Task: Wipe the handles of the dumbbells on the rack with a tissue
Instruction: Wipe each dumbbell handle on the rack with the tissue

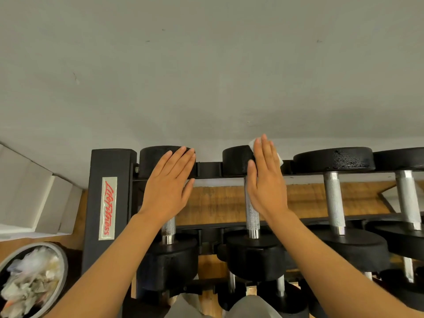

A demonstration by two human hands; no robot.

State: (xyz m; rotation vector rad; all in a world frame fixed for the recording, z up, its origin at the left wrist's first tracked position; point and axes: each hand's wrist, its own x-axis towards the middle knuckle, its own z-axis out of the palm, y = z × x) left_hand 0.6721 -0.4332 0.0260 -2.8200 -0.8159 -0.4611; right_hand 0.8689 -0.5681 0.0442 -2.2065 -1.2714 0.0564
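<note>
Black dumbbells with knurled chrome handles lie across the top tier of a black rack. My left hand lies flat with straight fingers over the leftmost dumbbell, covering most of its handle. My right hand is flat with straight fingers on the far head of the second dumbbell, pressing a white tissue that peeks out under the fingers. That dumbbell's handle shows beside my right wrist.
Two more dumbbells lie to the right on the same tier, and others sit on a lower tier. A grey wall stands right behind the rack. A round bin full of crumpled waste sits at lower left, with white boxes beyond it.
</note>
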